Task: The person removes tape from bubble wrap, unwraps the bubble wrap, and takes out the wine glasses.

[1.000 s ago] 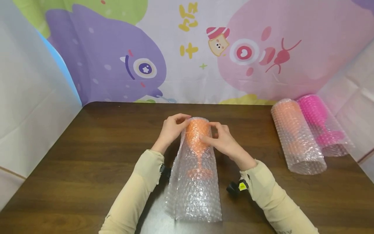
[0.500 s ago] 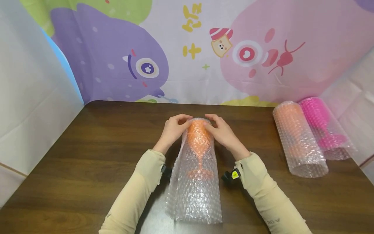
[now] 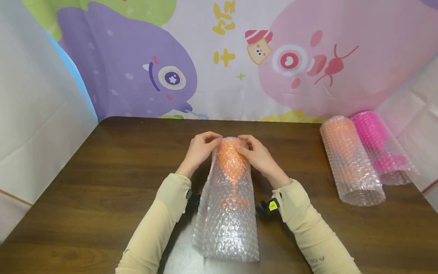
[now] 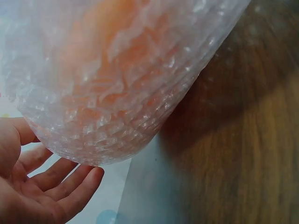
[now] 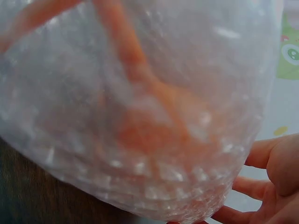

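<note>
An orange goblet (image 3: 233, 167) lies inside a clear roll of bubble wrap (image 3: 229, 236) at mid-table in the head view, its bowl toward the far end and its foot nearer me. My left hand (image 3: 199, 149) holds the roll's far left edge between thumb and fingers. On the opposite side, my right hand (image 3: 259, 155) grips the far right edge, thumb on top of the wrap. In the left wrist view, fingertips (image 4: 96, 173) touch the end of the wrap (image 4: 117, 140). Fingers (image 5: 254, 186) bend around its end in the right wrist view.
Two more wrapped goblets lie at the right: an orange one (image 3: 343, 152) and a pink one (image 3: 371, 133). Beneath everything is a dark wooden table (image 3: 113, 182). A printed cartoon curtain (image 3: 219, 91) hangs behind, with a white side wall (image 3: 37, 114) on the left.
My right hand has shifted left and forward, its fingers now over the roll's far edge instead of along its right side. The left hand and the wrapped goblet stay nearly in place.
</note>
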Demonstrator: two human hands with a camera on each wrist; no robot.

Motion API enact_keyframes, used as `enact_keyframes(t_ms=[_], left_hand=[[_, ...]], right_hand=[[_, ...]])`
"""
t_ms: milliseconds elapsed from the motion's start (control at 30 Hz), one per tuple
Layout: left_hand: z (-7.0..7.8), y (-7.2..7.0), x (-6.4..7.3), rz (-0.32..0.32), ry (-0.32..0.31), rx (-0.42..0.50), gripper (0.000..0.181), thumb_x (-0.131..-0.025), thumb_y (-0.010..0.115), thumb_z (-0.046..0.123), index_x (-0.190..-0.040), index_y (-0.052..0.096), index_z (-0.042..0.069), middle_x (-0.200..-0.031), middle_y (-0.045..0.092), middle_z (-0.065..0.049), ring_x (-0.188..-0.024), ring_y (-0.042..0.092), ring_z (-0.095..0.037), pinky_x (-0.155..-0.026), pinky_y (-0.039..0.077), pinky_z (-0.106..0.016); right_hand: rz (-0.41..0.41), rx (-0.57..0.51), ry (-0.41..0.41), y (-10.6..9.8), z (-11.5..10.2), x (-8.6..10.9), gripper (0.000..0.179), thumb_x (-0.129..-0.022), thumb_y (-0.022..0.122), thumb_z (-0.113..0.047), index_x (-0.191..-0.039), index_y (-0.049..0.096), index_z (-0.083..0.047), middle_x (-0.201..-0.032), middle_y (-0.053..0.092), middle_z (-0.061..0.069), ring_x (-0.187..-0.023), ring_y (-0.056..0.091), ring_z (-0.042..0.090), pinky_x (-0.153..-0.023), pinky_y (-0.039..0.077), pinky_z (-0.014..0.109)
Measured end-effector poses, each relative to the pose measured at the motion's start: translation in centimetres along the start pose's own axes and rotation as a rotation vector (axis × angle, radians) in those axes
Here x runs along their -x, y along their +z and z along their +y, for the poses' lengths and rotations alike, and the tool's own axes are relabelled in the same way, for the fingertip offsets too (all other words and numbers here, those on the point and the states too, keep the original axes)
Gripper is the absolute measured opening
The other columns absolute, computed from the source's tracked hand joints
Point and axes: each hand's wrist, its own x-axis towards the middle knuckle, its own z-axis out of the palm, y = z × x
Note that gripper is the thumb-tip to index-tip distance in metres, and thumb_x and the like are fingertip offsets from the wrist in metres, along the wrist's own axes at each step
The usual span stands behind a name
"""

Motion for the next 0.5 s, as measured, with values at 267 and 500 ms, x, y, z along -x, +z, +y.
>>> enact_keyframes(t_ms=[267,500], left_hand=[[-0.13,-0.18,-0.04,-0.003,-0.057,0.050,0.022,-0.087,0.057,0.023,-0.101,0.067,0.009,-0.105,0.064,-0.008,-0.097,0.058,-0.021,-0.083,0.048,-0.036],[-0.37,-0.39,-0.17,-0.006,-0.119,0.116,0.023,-0.088,0.056,0.020,-0.101,0.066,0.004,-0.105,0.063,-0.011,-0.093,0.059,-0.022,-0.080,0.051,-0.034]], right_hand=[[0.006,-0.013,-0.003,0.07,0.05,0.03,0.045,-0.093,0.050,-0.021,-0.135,0.038,-0.009,-0.130,0.042,0.017,-0.113,0.043,0.030,-0.091,0.041,0.044],[0.006,-0.004,-0.022,0.06,0.05,0.09,0.045,-0.093,0.051,-0.020,-0.135,0.040,-0.010,-0.122,0.046,0.016,-0.105,0.044,0.027,-0.084,0.042,0.038]])
